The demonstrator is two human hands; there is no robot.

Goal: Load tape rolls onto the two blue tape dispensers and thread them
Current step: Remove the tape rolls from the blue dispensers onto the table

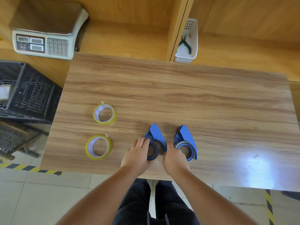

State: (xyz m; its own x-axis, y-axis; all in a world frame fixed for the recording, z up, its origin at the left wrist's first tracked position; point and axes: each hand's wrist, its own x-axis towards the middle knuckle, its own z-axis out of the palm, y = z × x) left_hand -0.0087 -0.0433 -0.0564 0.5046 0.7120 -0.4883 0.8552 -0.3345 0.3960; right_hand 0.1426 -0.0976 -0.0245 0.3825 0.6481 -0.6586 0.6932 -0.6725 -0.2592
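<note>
Nearest: both hands at the table's point(211, 98) near edge, working the left dispenser point(155, 140). Left hand point(138, 153) wraps its left side, fingers curled over the hub rim, so it's closed on the dispenser. Right hand point(174, 157) sits between the two dispensers, thumb up against the left one's blue guard; it also overlaps the near-left edge of the right dispenser point(186, 142). Can't tell whether it's actually gripping or just bracing.

My read: two-handed hold is to steady or lift the left dispenser first, since the hub has to be free to take a roll. Both hubs look empty, no tape loaded yet.

Both dispensers lie on their sides, hubs facing up, guards pointing away from the person. That orientation suits dropping a roll straight on.

Left of them, well apart: two yellow tape rolls flat on the table, near roll point(99, 147) and far roll point(104, 114). Each shows a small loose tab at the far edge, handy for threading. Untouched, within the left hand's reach.

Farther back: scale point(48, 34) at far left, white basket point(188, 44) holding pliers point(185, 43) by the shelf divider. Black crate point(24, 91) off the table's left side. None look needed for this.
</note>
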